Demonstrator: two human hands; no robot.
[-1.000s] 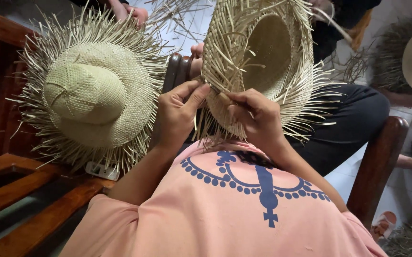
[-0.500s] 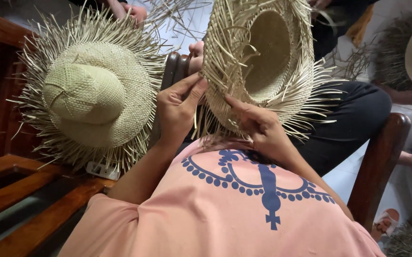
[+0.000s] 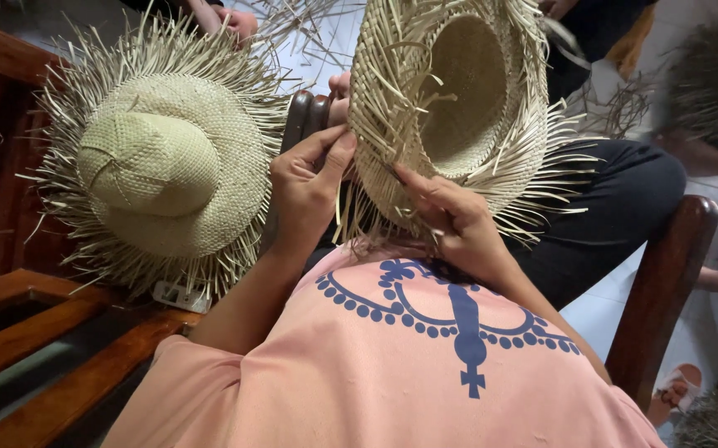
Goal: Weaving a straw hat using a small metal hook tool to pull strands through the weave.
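Straw: an unfinished woven hat (image 3: 450,108) with loose fringe stands tilted on the person's lap, hollow side up. A second straw hat (image 3: 160,166) rests on the wooden bench (image 3: 60,373) alongside. Left hand (image 3: 305,187) pinches the brim edge; right hand (image 3: 450,220) closes on brim strands.

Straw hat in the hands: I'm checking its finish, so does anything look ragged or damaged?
The straw hat has loose strands jutting unevenly around its brim, where the left hand and right hand grip it. No tear or hole shows.
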